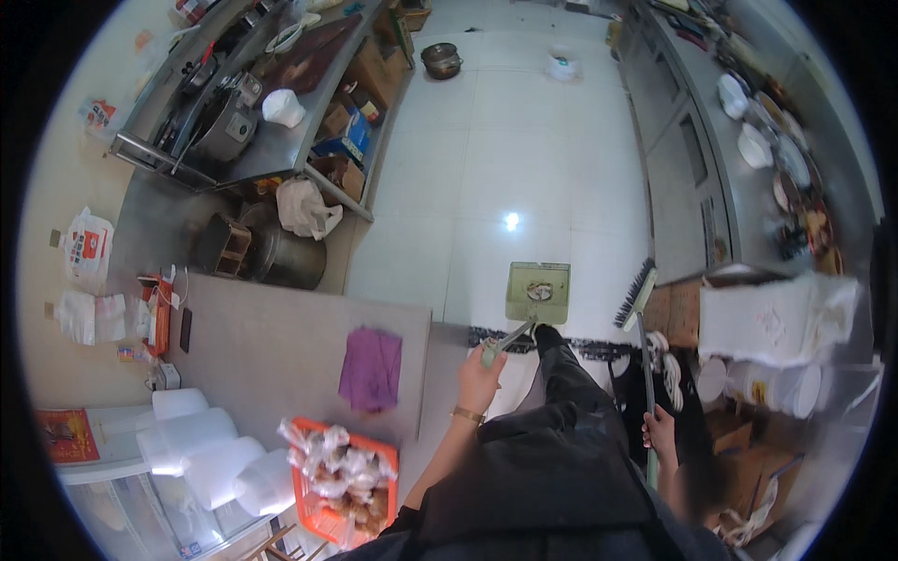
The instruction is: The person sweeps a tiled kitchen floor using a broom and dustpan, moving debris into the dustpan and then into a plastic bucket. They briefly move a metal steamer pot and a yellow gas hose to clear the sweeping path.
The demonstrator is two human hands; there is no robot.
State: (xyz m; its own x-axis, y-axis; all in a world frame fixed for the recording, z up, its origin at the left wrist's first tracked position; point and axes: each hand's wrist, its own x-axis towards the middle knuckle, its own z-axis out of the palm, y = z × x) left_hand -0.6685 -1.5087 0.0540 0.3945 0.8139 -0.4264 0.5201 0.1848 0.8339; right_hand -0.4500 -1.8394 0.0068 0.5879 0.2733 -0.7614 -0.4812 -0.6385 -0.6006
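My left hand [483, 379] grips the handle of a green long-handled dustpan [518, 308], whose pan lies on the tiled floor ahead of my foot. A small heap of sweepings [539, 290] rests inside the pan. In my right hand [658, 429] is the shaft of a broom [642, 298]. Its dark-bristled head stands up to the right of the dustpan, close to the steel cabinet; I cannot tell whether it touches the floor.
To the left, a counter bears a purple cloth [370, 368] and an orange basket [397, 468] of bagged food. A lidded pot [442, 61] and a white bucket [563, 63] stand on the far floor. Cardboard boxes [754, 466] and white sacking [765, 315] crowd the right side.
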